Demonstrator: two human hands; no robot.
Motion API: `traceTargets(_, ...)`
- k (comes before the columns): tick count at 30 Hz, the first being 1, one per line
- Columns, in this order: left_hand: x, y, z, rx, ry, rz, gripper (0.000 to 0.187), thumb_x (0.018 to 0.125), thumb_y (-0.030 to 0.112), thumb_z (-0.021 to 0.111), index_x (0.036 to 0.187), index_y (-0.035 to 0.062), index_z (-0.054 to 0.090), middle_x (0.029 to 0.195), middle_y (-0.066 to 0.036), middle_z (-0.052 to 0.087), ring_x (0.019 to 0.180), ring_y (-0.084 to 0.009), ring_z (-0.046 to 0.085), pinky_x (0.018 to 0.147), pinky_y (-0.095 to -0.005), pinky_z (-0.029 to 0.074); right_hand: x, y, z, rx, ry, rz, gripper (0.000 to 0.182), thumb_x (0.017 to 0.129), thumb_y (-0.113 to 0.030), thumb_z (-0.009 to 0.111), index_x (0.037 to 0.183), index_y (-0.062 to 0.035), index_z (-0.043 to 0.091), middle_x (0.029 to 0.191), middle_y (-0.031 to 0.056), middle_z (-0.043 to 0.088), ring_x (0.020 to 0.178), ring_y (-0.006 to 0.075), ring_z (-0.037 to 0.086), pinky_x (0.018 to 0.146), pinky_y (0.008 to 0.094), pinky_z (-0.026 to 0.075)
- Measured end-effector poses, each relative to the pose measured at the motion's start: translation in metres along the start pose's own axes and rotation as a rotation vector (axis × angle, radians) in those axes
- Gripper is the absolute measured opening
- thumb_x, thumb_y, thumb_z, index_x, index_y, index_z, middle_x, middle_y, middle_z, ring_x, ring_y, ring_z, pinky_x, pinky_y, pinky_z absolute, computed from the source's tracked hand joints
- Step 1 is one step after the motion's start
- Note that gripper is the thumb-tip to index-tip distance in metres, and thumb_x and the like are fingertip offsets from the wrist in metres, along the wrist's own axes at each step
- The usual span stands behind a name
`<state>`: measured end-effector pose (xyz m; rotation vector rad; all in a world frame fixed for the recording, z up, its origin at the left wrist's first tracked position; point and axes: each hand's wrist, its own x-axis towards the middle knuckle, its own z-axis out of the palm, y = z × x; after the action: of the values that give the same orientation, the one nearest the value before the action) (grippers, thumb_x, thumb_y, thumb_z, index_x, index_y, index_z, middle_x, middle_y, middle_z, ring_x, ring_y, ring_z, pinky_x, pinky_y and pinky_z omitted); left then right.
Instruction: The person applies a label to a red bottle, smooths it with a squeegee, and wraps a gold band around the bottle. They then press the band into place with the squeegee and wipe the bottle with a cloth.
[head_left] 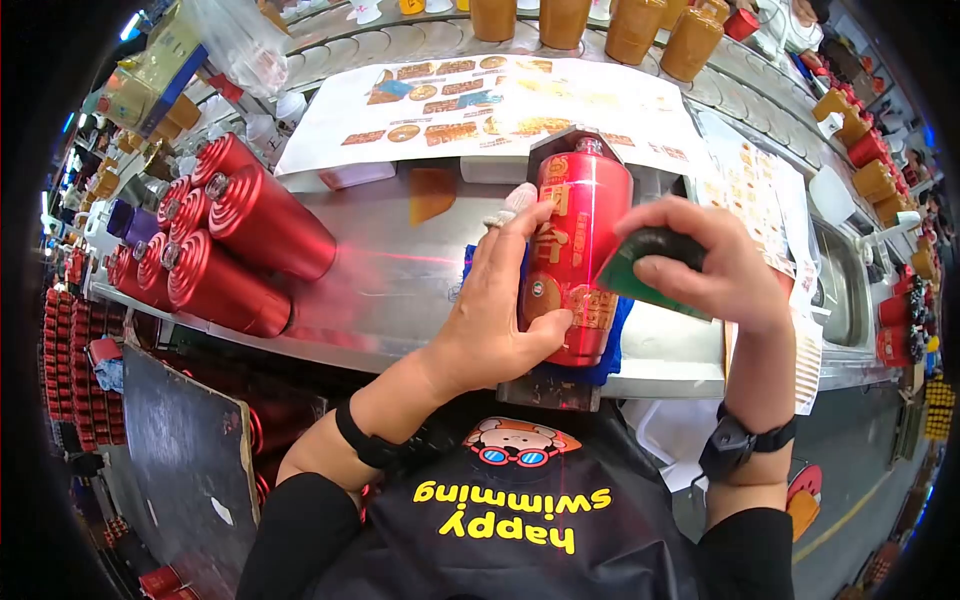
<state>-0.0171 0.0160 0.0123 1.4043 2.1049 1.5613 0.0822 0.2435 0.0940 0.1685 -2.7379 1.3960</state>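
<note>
A glossy red bottle (590, 215) with gold lettering lies on its side in a metal holder (620, 150), its neck pointing away from me. My left hand (485, 325) grips the bottle from the left, thumb across its lower part and fingers along its side. Pale covers sit on some of those fingertips. In my right hand (725, 255) is a green-bladed scraper (640, 270) with a dark grip, its edge at the bottle's right side. Blue cloth (612, 350) shows beneath the bottle. A thin red light line crosses the bottle.
Several red bottles (265, 220) lie stacked on the metal table's left side. Printed sheets of decals (480, 110) are spread behind the holder and to the right. Beyond runs a conveyor (400, 42) carrying brown bottles (635, 28). A sink (845, 285) is at right.
</note>
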Motion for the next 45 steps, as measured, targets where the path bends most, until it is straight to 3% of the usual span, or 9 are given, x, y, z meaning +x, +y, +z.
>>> traceTargets(14, 0.011, 0.012, -0.010, 0.102, -0.075, 0.047, 0.080, 0.073, 0.010, 0.064, 0.146, -0.0025, 0.033, 0.132, -0.027, 0.049, 0.119, -0.0408, 0.048, 0.109, -0.0466, 0.034, -0.064, 0.007, 0.070, 0.323, 0.506, 0.187, 0.031, 0.088, -0.011, 0.070, 0.116, 0.0012, 0.063, 0.095, 0.0072, 0.069, 0.084, 0.0107, 0.064, 0.076, 0.0253, 0.051)
traceTargets(25, 0.015, 0.013, -0.015, 0.171, -0.098, 0.049, 0.075, 0.075, 0.010, 0.062, 0.143, -0.0024, 0.035, 0.129, -0.028, 0.049, 0.118, -0.0421, 0.048, 0.108, -0.0471, 0.035, -0.068, 0.009, 0.079, 0.258, 0.533, 0.147, 0.030, 0.088, -0.010, 0.070, 0.115, 0.0016, 0.063, 0.091, 0.0067, 0.069, 0.081, 0.0104, 0.063, 0.073, 0.0250, 0.050)
traceTargets(28, 0.018, 0.020, -0.020, 0.031, -0.162, -0.095, 0.059, 0.076, 0.007, 0.060, 0.134, 0.0015, 0.048, 0.149, -0.028, 0.039, 0.144, -0.0399, 0.032, 0.117, -0.0453, 0.025, -0.069, 0.008, 0.079, 0.241, 0.537, 0.145, 0.030, 0.088, -0.009, 0.070, 0.115, 0.0018, 0.063, 0.090, 0.0070, 0.069, 0.080, 0.0101, 0.062, 0.072, 0.0246, 0.050)
traceTargets(31, 0.018, 0.013, -0.017, 0.311, -0.090, 0.203, 0.036, 0.076, 0.007, 0.060, 0.112, 0.0030, 0.058, 0.148, -0.032, 0.039, 0.140, -0.0441, 0.035, 0.115, -0.0482, 0.026, -0.070, 0.009, 0.080, 0.250, 0.537, 0.151, 0.029, 0.089, -0.008, 0.069, 0.115, 0.0019, 0.063, 0.090, 0.0071, 0.069, 0.079, 0.0099, 0.062, 0.071, 0.0243, 0.050)
traceTargets(34, 0.019, 0.023, -0.016, 0.413, -0.073, 0.223, 0.024, 0.075, 0.006, 0.061, 0.099, 0.0041, 0.059, 0.149, -0.034, 0.037, 0.138, -0.0482, 0.035, 0.115, -0.0501, 0.026, -0.071, 0.011, 0.080, 0.255, 0.548, 0.147, 0.029, 0.089, -0.008, 0.069, 0.115, 0.0019, 0.063, 0.090, 0.0069, 0.069, 0.079, 0.0097, 0.062, 0.071, 0.0241, 0.050)
traceTargets(37, 0.020, 0.027, -0.014, 0.442, -0.091, 0.265, 0.025, 0.072, 0.008, 0.062, 0.097, 0.0043, 0.058, 0.135, -0.032, 0.047, 0.131, -0.0524, 0.038, 0.113, -0.0555, 0.027, -0.073, 0.011, 0.080, 0.277, 0.558, 0.153, 0.028, 0.089, -0.007, 0.069, 0.115, 0.0018, 0.062, 0.091, 0.0070, 0.069, 0.079, 0.0095, 0.062, 0.072, 0.0240, 0.050)
traceTargets(40, 0.020, 0.019, -0.014, 0.299, -0.079, 0.257, 0.028, 0.071, 0.008, 0.064, 0.098, 0.0053, 0.058, 0.137, -0.032, 0.045, 0.132, -0.0527, 0.036, 0.112, -0.0601, 0.025, -0.074, 0.013, 0.080, 0.294, 0.574, 0.167, 0.028, 0.090, -0.007, 0.069, 0.115, 0.0016, 0.062, 0.092, 0.0067, 0.069, 0.081, 0.0091, 0.062, 0.073, 0.0238, 0.050)
traceTargets(43, 0.014, 0.024, -0.021, 0.217, -0.194, 0.158, 0.050, 0.071, 0.012, 0.070, 0.118, 0.0063, 0.055, 0.141, -0.032, 0.042, 0.134, -0.0525, 0.034, 0.112, -0.0617, 0.024, -0.076, 0.020, 0.082, 0.374, 0.625, 0.207, 0.027, 0.091, -0.008, 0.068, 0.115, 0.0009, 0.061, 0.094, 0.0056, 0.068, 0.083, 0.0086, 0.062, 0.074, 0.0237, 0.050)
traceTargets(45, 0.006, 0.037, -0.018, 0.412, -0.250, 0.167, 0.071, 0.070, 0.016, 0.075, 0.133, 0.0058, 0.045, 0.142, -0.032, 0.041, 0.136, -0.0518, 0.033, 0.114, -0.0601, 0.024, -0.078, 0.026, 0.083, 0.478, 0.656, 0.249, 0.027, 0.092, -0.009, 0.068, 0.116, -0.0006, 0.059, 0.097, 0.0038, 0.067, 0.086, 0.0079, 0.061, 0.076, 0.0235, 0.051)
